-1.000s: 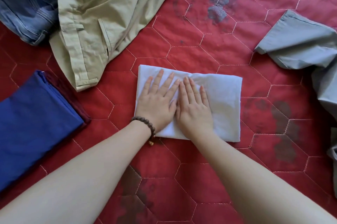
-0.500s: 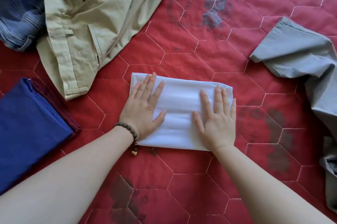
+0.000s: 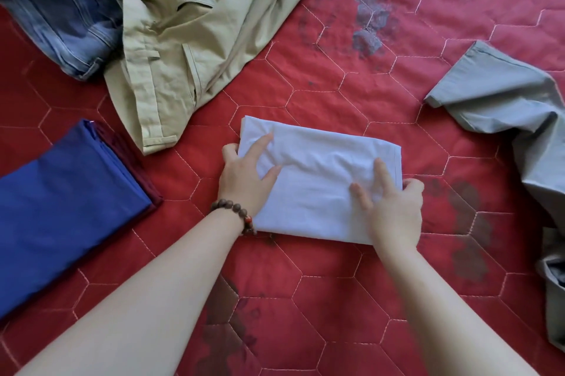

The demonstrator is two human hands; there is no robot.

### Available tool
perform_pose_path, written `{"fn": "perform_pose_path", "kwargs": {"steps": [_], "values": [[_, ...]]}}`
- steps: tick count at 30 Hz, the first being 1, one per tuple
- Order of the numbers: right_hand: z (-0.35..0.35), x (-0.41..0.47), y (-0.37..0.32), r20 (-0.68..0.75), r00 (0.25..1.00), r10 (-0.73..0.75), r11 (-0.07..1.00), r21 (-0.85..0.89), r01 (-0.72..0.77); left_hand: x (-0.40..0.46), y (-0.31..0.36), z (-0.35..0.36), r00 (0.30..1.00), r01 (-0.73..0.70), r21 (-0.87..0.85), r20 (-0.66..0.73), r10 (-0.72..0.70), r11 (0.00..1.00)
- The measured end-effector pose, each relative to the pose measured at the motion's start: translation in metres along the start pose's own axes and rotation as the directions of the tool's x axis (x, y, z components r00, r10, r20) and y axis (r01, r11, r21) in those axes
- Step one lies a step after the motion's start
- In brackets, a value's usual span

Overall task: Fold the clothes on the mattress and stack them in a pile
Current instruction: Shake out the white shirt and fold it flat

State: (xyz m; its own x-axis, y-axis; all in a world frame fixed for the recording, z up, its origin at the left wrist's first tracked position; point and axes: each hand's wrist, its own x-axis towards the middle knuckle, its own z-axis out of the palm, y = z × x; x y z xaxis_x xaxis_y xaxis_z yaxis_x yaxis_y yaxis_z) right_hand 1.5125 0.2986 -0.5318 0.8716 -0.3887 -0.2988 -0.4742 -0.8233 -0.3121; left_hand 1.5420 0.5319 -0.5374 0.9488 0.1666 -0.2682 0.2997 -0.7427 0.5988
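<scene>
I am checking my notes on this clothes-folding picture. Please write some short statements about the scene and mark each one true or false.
1. Both hands grip the folded white cloth at its ends. True: the left hand holds the left end, the right hand the right end.
2. The folded blue cloth lies to the right of the white cloth. False: it lies to the left, on a dark red folded piece.
3. The beige trousers are neatly folded. False: they lie spread and crumpled.
4. A wooden bead bracelet is on the left wrist. True.
5. The grey garment lies unfolded at the right. True.
</scene>
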Motion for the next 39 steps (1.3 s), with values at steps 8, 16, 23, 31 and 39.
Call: {"fn": "perform_pose_path", "kwargs": {"steps": [8,16,23,31,39], "values": [[-0.027,-0.005,0.019,0.316,0.944,-0.095,0.970,0.243,0.016,-0.024,-0.013,-0.019,0.981,0.077,-0.308,0.196,-0.016,0.948],[-0.016,-0.071,-0.038,0.163,0.904,-0.396,0.911,0.192,0.365,-0.102,-0.066,-0.076,0.994,0.091,-0.094,0.064,-0.086,0.991],[0.030,-0.124,-0.185,0.149,0.736,-0.660,0.747,0.234,0.622,-0.138,-0.167,-0.186,0.943,0.227,-0.119,-0.220,-0.249,0.967],[0.089,-0.147,-0.320,0.240,0.591,-0.770,0.636,0.213,0.742,-0.131,-0.263,-0.253,0.845,0.338,-0.218,-0.359,-0.397,0.916],[0.133,-0.140,-0.339,0.343,0.663,-0.666,0.686,-0.067,0.724,-0.121,-0.288,-0.243,0.819,0.447,-0.072,-0.367,-0.441,0.891]]}}
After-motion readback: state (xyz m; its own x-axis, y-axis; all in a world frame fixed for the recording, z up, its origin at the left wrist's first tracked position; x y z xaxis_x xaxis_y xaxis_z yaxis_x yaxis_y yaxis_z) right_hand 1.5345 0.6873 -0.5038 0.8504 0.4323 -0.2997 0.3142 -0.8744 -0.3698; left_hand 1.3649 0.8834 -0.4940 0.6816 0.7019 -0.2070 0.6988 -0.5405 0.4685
